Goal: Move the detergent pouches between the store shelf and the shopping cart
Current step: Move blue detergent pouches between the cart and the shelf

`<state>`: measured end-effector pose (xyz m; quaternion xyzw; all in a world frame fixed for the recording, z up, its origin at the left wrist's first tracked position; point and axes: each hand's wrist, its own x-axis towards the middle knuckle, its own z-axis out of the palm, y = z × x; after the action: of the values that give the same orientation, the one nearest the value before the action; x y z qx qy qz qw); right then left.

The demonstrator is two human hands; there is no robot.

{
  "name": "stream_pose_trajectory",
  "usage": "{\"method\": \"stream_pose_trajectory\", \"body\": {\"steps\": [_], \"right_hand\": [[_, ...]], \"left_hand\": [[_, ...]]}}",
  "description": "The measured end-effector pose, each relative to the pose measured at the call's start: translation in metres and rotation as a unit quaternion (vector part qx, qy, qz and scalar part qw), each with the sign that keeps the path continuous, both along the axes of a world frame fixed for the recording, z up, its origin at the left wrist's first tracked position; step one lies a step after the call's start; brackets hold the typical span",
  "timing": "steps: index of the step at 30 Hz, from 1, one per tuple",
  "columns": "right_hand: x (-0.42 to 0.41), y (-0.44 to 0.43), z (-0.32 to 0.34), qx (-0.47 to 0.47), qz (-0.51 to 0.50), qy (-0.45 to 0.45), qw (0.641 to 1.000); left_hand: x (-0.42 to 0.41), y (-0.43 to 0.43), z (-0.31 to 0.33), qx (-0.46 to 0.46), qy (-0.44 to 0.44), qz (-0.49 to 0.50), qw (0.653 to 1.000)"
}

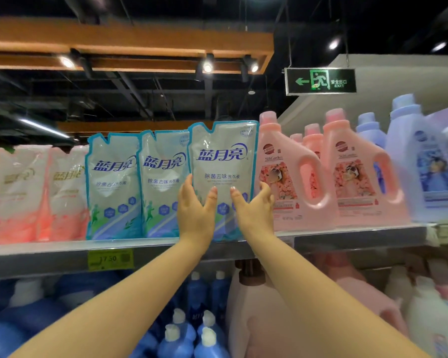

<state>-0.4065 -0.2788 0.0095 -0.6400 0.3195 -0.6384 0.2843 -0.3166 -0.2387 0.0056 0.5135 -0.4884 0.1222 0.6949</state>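
- A blue-and-white detergent pouch (223, 158) stands upright at the front of the top shelf (49, 254). It is the rightmost of three pouches of the same kind.
- The left hand (195, 213) holds the pouch low on its left side. The thumb lies flat on the printed front, and the fingers (189, 180) run up the left edge, close together, into the gap beside the neighbouring pouch.
- The right hand (254, 211) holds the lower right side. The thumb is on the front and the fingers (265, 189) curl round the right edge, between the pouch and the pink jug beside it.
- Whether the pouch's base touches the shelf or sits just above it cannot be told, as the wrists cover part of it.
- The two matching pouches (137, 184) stand just to its left, side by side and upright.
- Further left stand pink pouches (36, 195), blurred.
- To the right of the held pouch are pink jugs (357, 174) with handles, then lilac bottles (424, 161).
- A yellow-green price tag (110, 259) is stuck on the shelf's front edge.
- Blue bottles (181, 332) with white caps fill the level below.
- A green exit sign (320, 81) hangs overhead.
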Motion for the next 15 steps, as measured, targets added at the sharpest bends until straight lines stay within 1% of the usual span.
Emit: {"method": "stream_pose_trajectory", "body": {"steps": [3, 8, 10, 13, 15], "right_hand": [[-0.02, 0.021, -0.009, -0.015, 0.0, -0.005, 1.0], [-0.064, 0.07, -0.046, -0.03, 0.014, -0.035, 0.999], [-0.079, 0.092, -0.071, -0.016, 0.018, -0.053, 0.998], [-0.103, 0.127, -0.111, 0.017, 0.015, -0.078, 0.997], [-0.123, 0.152, -0.136, 0.02, -0.012, -0.044, 0.999]], "left_hand": [[-0.029, 0.017, -0.009, -0.019, 0.009, -0.026, 0.999], [-0.09, 0.062, -0.038, -0.039, 0.079, -0.126, 0.988], [-0.115, 0.082, -0.059, -0.034, 0.108, -0.172, 0.979], [-0.146, 0.112, -0.096, -0.011, 0.134, -0.198, 0.971], [-0.161, 0.13, -0.123, 0.002, 0.149, -0.218, 0.965]]}}
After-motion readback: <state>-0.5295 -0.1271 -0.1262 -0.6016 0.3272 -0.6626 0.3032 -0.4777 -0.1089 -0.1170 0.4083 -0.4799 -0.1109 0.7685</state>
